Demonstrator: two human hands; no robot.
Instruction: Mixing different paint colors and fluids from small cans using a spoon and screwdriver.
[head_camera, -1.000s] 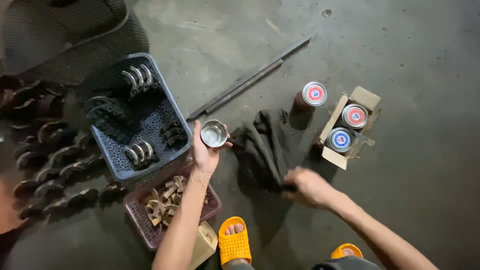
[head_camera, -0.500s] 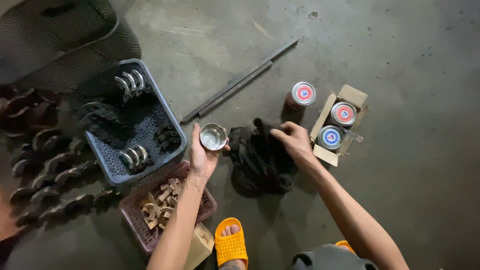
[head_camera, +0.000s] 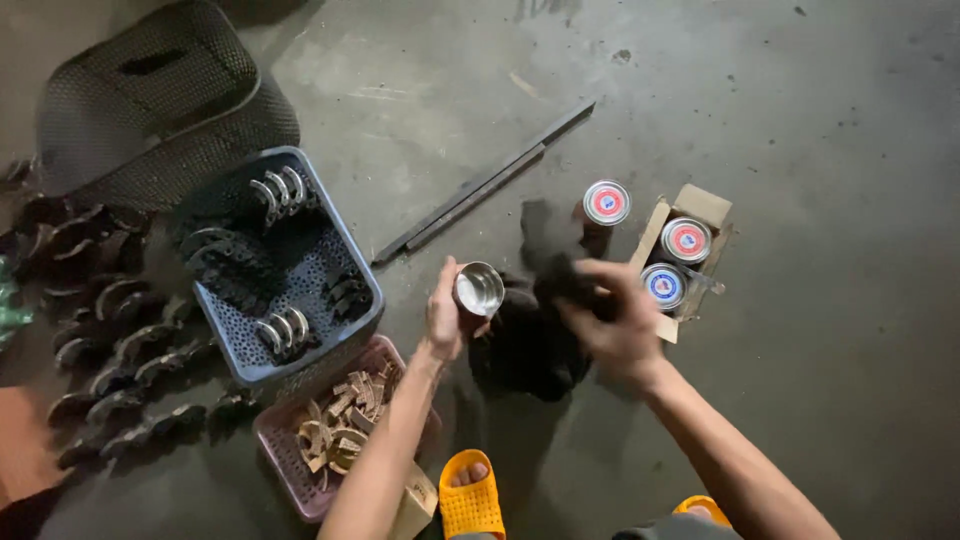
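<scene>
Two bare hands worked low over a concrete floor in the head camera's view. The left hand was clamped around a small shiny metal tin, open side up, held just above the floor between the baskets and a dark cloth. The right hand was blurred but closed on the upper part of that cloth, lifting a fold of it just beside the tin; the rest of the cloth lay bunched on the floor below the hands. The two hands were near each other but not touching.

To the right, an open cardboard box held two round tins with red and blue lids, and a third lidded tin stood on the floor just beside the box. A long dark metal bar lay slantwise beyond the cloth. On the left, a blue plastic basket held curved dark metal pieces, some with pale edges. A pink basket touching its near side held brownish curved strips. More curved dark pieces lay in rows on the floor left of the baskets, and a black mesh item sat at the upper left. Orange slippers showed at the bottom edge
</scene>
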